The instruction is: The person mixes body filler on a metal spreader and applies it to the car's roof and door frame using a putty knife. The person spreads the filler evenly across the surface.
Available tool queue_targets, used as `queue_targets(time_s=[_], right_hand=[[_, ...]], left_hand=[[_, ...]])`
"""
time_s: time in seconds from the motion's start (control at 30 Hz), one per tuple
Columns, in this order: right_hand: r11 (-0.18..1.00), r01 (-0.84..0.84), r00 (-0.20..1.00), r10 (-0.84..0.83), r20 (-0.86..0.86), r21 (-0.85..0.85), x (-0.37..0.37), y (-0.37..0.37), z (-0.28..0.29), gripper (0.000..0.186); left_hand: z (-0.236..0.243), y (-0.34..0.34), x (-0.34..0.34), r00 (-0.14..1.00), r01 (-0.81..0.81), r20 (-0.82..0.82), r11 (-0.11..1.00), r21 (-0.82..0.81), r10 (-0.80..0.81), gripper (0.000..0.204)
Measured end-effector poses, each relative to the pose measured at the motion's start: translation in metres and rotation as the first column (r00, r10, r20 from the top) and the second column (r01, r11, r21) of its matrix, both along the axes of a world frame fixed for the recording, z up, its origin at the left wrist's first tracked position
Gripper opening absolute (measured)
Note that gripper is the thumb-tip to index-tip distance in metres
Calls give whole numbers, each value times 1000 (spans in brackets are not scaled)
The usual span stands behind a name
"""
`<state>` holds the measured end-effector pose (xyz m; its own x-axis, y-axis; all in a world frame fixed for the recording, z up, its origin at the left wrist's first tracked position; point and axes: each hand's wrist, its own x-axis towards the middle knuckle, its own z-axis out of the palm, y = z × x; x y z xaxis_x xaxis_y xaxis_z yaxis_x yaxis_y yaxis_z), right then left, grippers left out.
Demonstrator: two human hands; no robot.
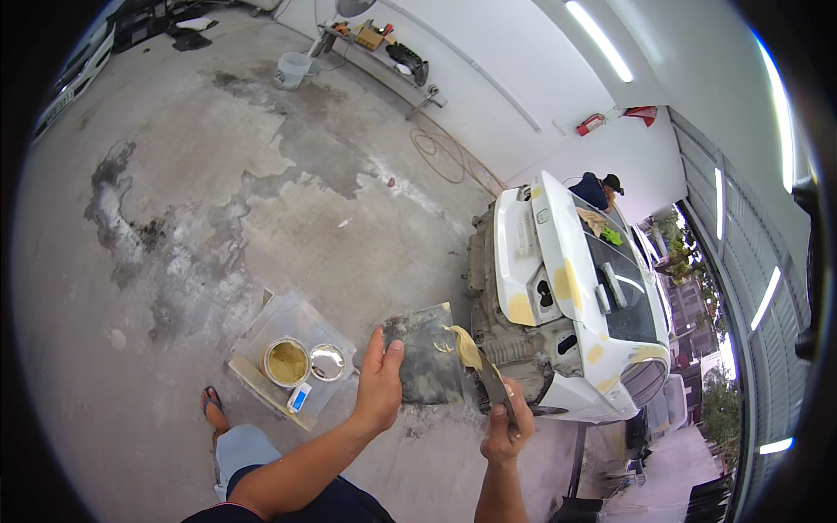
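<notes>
My left hand (pixel 379 383) is closed on the left edge of a dark, flat mixing board (pixel 423 375) smeared with putty. In my right hand (pixel 509 427) is a putty knife (pixel 495 383), its blade loaded with a thick lump of yellowish putty (pixel 466 347). The lump hangs over the board's upper right part, where a small curl of putty (pixel 444 346) lies. Below and left, an open can of yellowish putty (pixel 286 363) stands on a clear plastic sheet or lid, beside its round shiny lid (pixel 328 362) and a small white device with a blue screen (pixel 299 397).
A white car (pixel 558 288) with yellow filler patches and its rear bumper off stands to the right. A person in dark clothes (pixel 593 190) leans at its far side. A bench (pixel 384 65), a bucket (pixel 293 70) and a coiled hose (pixel 440 157) are along the far wall.
</notes>
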<state>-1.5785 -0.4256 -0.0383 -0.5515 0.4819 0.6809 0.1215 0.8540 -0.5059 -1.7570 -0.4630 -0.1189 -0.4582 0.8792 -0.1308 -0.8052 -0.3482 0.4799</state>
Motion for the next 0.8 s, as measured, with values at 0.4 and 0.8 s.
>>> queue_targets(time_s=[0.4, 0.8], right_hand=[[966, -258, 882, 229, -411, -15, 31, -1, -23, 27], [946, -323, 920, 319, 228, -20, 109, 5, 78, 41]], left_hand=[[57, -22, 71, 946, 122, 306, 992, -25, -109, 33], [74, -38, 83, 837, 320, 452, 946, 57, -310, 25]])
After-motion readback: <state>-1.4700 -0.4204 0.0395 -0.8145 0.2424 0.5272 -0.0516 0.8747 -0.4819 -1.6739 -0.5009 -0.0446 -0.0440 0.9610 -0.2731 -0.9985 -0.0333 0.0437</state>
